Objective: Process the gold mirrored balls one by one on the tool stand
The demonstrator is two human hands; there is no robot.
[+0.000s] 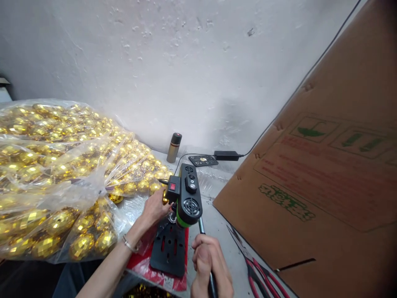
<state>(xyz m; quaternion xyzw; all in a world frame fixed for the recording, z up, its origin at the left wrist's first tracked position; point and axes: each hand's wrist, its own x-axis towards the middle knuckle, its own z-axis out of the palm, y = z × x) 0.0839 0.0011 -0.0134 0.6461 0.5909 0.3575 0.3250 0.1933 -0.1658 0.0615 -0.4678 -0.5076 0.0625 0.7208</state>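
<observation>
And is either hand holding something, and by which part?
The right hand grips the lever by its dark end; for the left hand, I cannot tell.

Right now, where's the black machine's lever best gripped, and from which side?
Probably by its dark end, from the wearer's right: the lever juts toward the wearer, right of the black base plate. The right hand wraps it.

Right hand [209, 265] grips the lever [202, 226] of a small black machine [190, 192], left hand [155, 205] meets a gold ball [165, 198] beside the switch box [172, 189], clear bag [89, 184] of gold balls on the left, red-handled shears [263, 273] and cardboard box [310, 165] on the right.
</observation>
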